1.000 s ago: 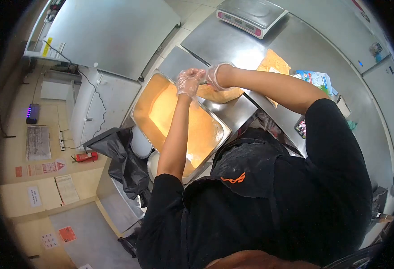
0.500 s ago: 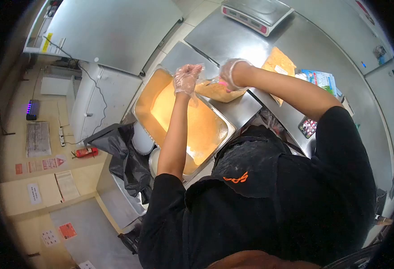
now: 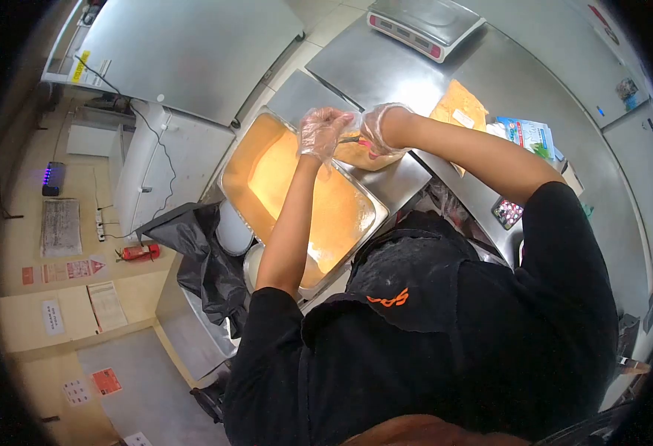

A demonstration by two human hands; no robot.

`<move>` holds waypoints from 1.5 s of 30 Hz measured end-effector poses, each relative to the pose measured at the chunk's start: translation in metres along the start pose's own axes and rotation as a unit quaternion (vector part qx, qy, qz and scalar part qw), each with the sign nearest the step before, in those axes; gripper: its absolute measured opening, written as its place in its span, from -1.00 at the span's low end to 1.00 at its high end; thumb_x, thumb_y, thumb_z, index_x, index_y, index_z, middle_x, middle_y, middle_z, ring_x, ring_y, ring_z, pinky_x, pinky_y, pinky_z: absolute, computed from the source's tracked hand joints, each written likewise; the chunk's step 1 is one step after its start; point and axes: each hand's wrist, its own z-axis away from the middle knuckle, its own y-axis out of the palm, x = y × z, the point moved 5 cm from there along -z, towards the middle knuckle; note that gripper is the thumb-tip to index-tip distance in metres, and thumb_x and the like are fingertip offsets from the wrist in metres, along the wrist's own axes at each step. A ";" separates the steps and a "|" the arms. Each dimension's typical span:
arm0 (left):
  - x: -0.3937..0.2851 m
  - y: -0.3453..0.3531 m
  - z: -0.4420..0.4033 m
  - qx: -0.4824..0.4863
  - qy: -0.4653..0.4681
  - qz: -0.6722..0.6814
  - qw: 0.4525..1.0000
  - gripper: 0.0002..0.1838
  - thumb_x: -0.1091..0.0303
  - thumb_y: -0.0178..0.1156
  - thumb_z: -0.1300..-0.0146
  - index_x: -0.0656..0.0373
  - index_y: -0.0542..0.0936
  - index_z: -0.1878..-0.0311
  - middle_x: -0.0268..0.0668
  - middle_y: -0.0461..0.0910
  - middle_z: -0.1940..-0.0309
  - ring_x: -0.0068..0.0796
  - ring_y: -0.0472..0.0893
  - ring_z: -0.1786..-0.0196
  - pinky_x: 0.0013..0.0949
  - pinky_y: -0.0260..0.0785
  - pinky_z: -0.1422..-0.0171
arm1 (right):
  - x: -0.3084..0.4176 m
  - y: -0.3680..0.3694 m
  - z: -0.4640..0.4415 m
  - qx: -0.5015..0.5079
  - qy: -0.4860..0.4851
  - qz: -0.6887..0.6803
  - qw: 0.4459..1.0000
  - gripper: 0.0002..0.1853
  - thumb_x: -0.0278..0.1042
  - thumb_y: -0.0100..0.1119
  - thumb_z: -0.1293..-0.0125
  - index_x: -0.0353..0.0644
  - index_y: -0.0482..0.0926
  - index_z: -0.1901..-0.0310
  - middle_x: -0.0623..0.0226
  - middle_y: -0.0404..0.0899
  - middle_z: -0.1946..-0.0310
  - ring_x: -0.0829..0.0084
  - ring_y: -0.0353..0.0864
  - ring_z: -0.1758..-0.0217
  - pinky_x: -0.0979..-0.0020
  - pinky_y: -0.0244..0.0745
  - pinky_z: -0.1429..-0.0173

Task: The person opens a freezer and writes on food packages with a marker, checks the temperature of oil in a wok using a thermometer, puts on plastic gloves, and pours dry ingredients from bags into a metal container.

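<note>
Both my hands wear clear plastic gloves and are close together over the far right rim of a deep metal pan (image 3: 381, 215) with an orange layer inside. My left hand (image 3: 323, 132) is closed, its fingertips near the right hand; what it pinches is hidden. My right hand (image 3: 383, 128) is closed around a small tool with pink parts (image 3: 368, 149) and a dark, narrow part pointing left. Below the hands lies a plastic bag of orange contents (image 3: 377, 160), partly covered by them, against the pan's rim.
Another orange bag (image 3: 460, 108) with a white label lies on the steel table, beside a blue-and-white packet (image 3: 527, 135). A scale (image 3: 425, 30) stands at the far side. A patterned phone-like object (image 3: 508, 212) is at right. Black plastic (image 3: 204, 256) hangs left of the pan.
My left hand has moved right, up close to my right hand. The dark part of the tool now shows between them. The pan has stayed in place.
</note>
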 end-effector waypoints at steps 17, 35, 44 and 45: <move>-0.014 -0.003 -0.009 -0.029 0.070 0.091 0.993 -0.83 0.30 0.39 -0.12 0.20 0.68 0.39 -0.39 0.58 0.51 -0.64 0.46 0.45 -0.48 0.33 0.36 | 0.036 0.025 -0.011 -0.164 0.016 -0.064 0.984 -0.62 -0.08 0.09 -0.17 -0.28 0.68 0.30 -0.01 0.65 0.37 0.09 0.67 0.23 0.17 0.55 0.13; 0.055 -0.030 -0.041 -0.006 0.035 0.078 0.996 -0.68 0.17 0.14 -0.36 0.18 0.43 -0.02 -0.28 0.53 0.21 -0.48 0.55 0.20 -0.34 0.49 0.03 | -0.071 0.226 0.220 -0.301 0.477 -0.354 0.746 -0.60 -0.01 0.09 -0.26 -0.12 0.57 0.01 0.03 0.62 0.14 0.05 0.60 0.03 0.12 0.49 -0.03; 0.044 0.002 0.007 0.070 0.159 -0.244 0.954 -0.25 0.28 0.38 -0.11 0.16 0.27 -0.35 -0.20 0.60 0.13 -0.34 0.57 0.03 -0.27 0.41 -0.09 | -0.092 0.249 0.195 -0.232 0.564 -0.380 0.695 -0.77 -0.30 0.06 -0.28 -0.27 0.51 0.14 -0.15 0.57 0.12 -0.04 0.59 0.01 0.15 0.50 -0.08; 0.023 0.007 0.017 0.061 0.168 -0.314 0.932 -0.33 0.29 0.39 -0.10 0.18 0.36 -0.27 -0.21 0.61 0.15 -0.35 0.58 0.09 -0.27 0.42 -0.04 | -0.093 0.251 0.188 -0.220 0.553 -0.359 0.719 -0.81 -0.37 0.04 -0.27 -0.25 0.48 0.14 -0.15 0.56 0.13 -0.02 0.59 0.03 0.17 0.53 -0.05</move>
